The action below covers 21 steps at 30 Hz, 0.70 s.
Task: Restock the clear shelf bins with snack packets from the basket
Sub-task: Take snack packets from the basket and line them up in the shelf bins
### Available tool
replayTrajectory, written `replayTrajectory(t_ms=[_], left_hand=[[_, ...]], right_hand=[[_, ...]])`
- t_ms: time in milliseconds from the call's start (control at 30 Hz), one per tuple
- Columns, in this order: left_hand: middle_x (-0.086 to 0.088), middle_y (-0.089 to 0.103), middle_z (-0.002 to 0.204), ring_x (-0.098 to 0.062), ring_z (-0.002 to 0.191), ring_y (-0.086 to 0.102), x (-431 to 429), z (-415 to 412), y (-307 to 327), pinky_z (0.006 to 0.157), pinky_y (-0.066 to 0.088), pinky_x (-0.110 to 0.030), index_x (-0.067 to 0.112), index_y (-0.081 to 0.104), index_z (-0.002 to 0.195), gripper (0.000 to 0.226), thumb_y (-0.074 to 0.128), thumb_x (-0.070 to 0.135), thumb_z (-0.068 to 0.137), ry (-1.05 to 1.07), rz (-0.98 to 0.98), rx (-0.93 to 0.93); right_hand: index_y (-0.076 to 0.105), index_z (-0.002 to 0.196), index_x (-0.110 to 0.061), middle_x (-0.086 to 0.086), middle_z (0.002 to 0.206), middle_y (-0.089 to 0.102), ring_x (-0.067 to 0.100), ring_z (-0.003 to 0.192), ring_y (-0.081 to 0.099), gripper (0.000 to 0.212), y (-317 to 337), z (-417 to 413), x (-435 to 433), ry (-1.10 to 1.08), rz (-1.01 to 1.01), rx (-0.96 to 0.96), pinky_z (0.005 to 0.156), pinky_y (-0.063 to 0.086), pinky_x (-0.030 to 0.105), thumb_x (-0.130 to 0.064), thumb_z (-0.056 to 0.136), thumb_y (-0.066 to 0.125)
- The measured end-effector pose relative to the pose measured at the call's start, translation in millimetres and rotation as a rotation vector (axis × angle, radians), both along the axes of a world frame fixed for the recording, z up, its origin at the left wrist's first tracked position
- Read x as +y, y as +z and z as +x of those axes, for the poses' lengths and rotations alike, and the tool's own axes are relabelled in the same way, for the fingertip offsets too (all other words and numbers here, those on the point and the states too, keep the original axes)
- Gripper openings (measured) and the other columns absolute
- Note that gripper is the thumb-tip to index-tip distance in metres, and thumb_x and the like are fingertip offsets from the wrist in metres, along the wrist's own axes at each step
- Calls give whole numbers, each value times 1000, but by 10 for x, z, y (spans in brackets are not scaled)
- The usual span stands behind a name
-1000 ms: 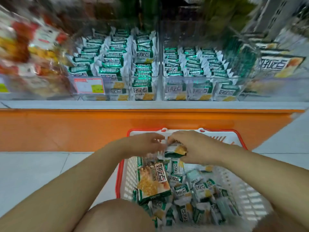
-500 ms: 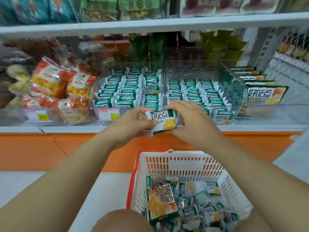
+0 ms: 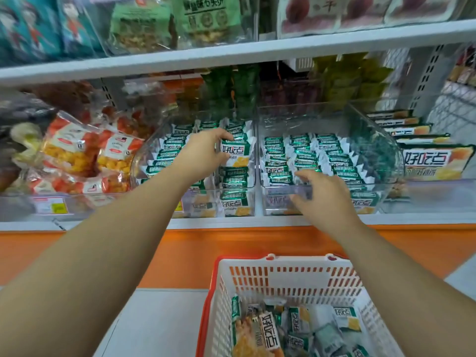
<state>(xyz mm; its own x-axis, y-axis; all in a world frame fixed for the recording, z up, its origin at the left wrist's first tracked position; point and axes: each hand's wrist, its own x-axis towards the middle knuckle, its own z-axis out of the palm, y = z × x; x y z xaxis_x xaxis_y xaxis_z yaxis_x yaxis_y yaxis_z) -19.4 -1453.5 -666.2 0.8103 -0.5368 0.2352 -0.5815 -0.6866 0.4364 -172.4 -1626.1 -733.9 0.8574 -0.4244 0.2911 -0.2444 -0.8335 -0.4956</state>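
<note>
Two hands are reaching at centre frame as I am watching the head view. The left hand [image 3: 203, 155] is pinching a snack packet [image 3: 235, 157] upright over the left clear bin [image 3: 144, 155]. The right hand [image 3: 325, 195] is hovering with fingers loosely spread at the front rim of the right clear bin [image 3: 381, 140]. The basket [image 3: 291, 279] is sitting at lower right, holding more packets [image 3: 296, 320].

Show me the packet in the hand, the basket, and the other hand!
packet [image 3: 235, 153]: head view, on its white front with the big letters.
basket [image 3: 292, 279]: head view, on the plain patch of its far wall.
right hand [image 3: 325, 195]: head view, on the back of the hand.
</note>
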Motion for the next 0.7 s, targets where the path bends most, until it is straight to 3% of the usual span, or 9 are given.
replayTrajectory(t_ms=[67,200,300,433,567,700], left_hand=[[-14,64,111,-26,83,62,-87,121,-100,68,49,-33,21,55,125,37,64,15,90,-9,59,-5],[-4,58,87,-24,86,57,-250,274,-246,71,43,-31,20,57,121,34,67,17,88,27,122,-70],[-5,66,98,-29,112,50,-366,401,-294,83,38,-36,25,57,120,32,65,22,89,121,184,-178],[-7,65,108,-30,124,42,-448,538,-275,105,28,-45,27,56,119,30,64,25,90,201,238,-126],[-9,47,134,-33,130,34,-456,534,-279,106,27,-47,30,58,120,33,66,28,89,227,356,-161],[-9,41,138,-33,132,33,-438,492,-267,107,26,-48,34,55,127,40,65,34,88,226,450,-173]], right_hand=[[57,126,-25,-2,111,66,21,111,55,39,-75,-2,-2,-7,-91,13,116,16,41,-30,87,62],[61,120,-30,-9,114,64,15,114,51,34,-118,16,20,-17,-140,-21,117,9,39,-32,87,61],[61,119,-32,-12,110,64,14,112,51,32,-112,21,-19,2,-126,-28,116,9,39,-33,87,61],[63,114,-32,-14,103,66,14,105,54,28,-148,48,-45,11,-136,-65,115,11,37,-33,86,62],[63,114,-33,-14,107,66,14,107,53,28,-162,57,-34,2,-151,-71,113,8,34,-36,86,59],[60,119,-34,-14,115,63,12,114,50,31,-127,31,-26,17,-140,-37,114,6,33,-38,89,56]])
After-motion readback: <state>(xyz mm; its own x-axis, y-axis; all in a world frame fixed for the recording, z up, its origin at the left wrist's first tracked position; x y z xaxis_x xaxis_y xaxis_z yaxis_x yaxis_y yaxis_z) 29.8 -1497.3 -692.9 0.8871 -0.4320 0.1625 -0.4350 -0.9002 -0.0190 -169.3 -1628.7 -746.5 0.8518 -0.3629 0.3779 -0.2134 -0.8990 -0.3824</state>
